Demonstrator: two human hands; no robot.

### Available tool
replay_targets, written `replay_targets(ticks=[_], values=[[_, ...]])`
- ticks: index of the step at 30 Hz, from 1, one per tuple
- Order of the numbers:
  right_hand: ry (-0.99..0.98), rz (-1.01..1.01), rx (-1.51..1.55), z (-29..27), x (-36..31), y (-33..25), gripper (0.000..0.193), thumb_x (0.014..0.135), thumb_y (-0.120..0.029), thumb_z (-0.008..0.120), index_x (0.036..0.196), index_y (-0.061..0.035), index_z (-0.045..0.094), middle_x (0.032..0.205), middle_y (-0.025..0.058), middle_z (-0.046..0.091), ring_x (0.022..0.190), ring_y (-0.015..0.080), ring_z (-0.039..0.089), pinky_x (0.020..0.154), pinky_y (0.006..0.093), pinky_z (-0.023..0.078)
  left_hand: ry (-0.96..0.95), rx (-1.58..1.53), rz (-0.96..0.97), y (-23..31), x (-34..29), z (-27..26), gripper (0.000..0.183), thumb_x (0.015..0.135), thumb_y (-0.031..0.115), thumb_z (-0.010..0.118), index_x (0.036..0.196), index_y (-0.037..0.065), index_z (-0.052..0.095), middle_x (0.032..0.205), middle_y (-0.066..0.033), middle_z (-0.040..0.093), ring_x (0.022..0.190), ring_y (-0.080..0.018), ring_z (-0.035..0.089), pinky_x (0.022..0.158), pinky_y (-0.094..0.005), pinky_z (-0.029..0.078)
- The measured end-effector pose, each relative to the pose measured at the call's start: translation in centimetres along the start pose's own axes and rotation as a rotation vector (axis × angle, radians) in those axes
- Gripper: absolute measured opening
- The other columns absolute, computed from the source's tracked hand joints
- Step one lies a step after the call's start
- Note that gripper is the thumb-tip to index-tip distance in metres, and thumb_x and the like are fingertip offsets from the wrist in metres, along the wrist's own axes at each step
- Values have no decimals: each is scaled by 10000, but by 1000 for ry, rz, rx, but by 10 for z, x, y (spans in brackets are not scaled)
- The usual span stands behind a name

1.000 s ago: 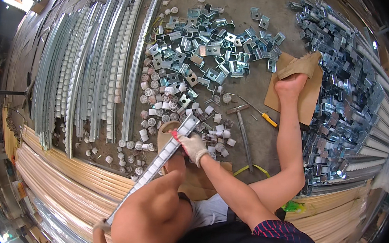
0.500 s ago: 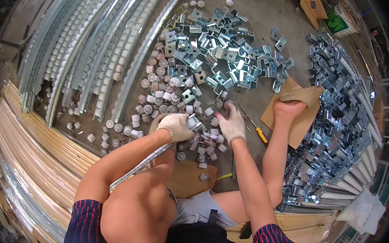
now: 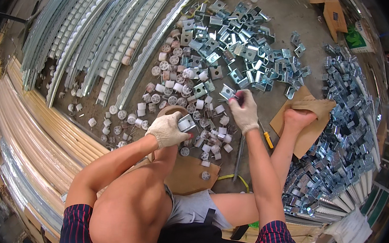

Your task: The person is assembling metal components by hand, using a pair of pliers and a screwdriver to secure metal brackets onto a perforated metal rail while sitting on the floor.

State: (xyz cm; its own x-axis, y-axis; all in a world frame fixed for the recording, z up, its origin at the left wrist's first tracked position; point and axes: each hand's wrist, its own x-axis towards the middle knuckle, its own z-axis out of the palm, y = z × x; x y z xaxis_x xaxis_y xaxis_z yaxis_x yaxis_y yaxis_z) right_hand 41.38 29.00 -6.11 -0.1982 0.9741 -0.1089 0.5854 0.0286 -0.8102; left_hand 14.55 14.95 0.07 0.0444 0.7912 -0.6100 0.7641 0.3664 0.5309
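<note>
White work gloves cover both my hands. My left hand (image 3: 165, 129) is closed around a shiny U-shaped metal bracket (image 3: 186, 123), held above my bent knee's shin. My right hand (image 3: 244, 111) pinches another metal bracket (image 3: 227, 92), flat with a hole in it, at its fingertips. Between and below the hands lie several small white plastic rollers (image 3: 211, 137), some with spoked ends. A large heap of loose metal brackets (image 3: 244, 51) spreads on the floor beyond my right hand.
Long metal rails (image 3: 95, 30) lie side by side at left, some lined with white rollers. Assembled bracket pieces (image 3: 340, 132) are piled at right. A yellow-handled screwdriver (image 3: 268, 139) lies by my bare foot on cardboard (image 3: 294, 118). Wrapped long strips (image 3: 37, 124) border the lower left.
My right hand has gone from spread fingers over the rollers to pinching a bracket, slightly farther out. My left hand still holds its bracket. The whole view has shifted a little.
</note>
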Motion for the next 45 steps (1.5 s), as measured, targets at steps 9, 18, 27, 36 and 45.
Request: replay_targets(ticks=[9,18,27,36,45], values=[[-158,419,975,21,-83,-20,100,971,-121,603,981,-91,698,907,-27,662,847,78,597,753,245,492,-213,-67,-9,29,-7,-14,900,718,569,838,1393,21,605,1177,-273,724,1129,-418,712,996,-458,547],[-309,616,1197,35,-69,-21,99,976,-156,643,1019,-90,704,915,-3,709,753,108,685,669,271,565,-153,-79,23,22,-9,6,747,732,461,811,1334,52,643,1108,-259,740,1096,-402,722,990,-448,550],[-421,692,1264,38,-47,-26,59,997,-121,657,1014,-92,706,866,-3,682,718,119,686,619,283,581,-199,-128,81,24,-10,4,555,744,382,794,1165,45,663,1007,-237,749,1030,-415,727,944,-467,552],[-550,609,1120,29,-49,-45,72,981,-132,638,1025,-94,681,938,-24,660,830,87,631,746,253,532,-125,-177,59,24,-12,10,580,716,293,779,1229,99,592,1054,-245,726,1047,-444,698,945,-488,536],[-548,444,928,24,-48,-53,141,1000,-163,632,1077,-58,684,962,-16,653,905,96,611,795,272,509,-96,-190,115,24,-9,18,560,702,266,775,1208,104,601,1055,-242,715,1064,-460,674,968,-490,515]])
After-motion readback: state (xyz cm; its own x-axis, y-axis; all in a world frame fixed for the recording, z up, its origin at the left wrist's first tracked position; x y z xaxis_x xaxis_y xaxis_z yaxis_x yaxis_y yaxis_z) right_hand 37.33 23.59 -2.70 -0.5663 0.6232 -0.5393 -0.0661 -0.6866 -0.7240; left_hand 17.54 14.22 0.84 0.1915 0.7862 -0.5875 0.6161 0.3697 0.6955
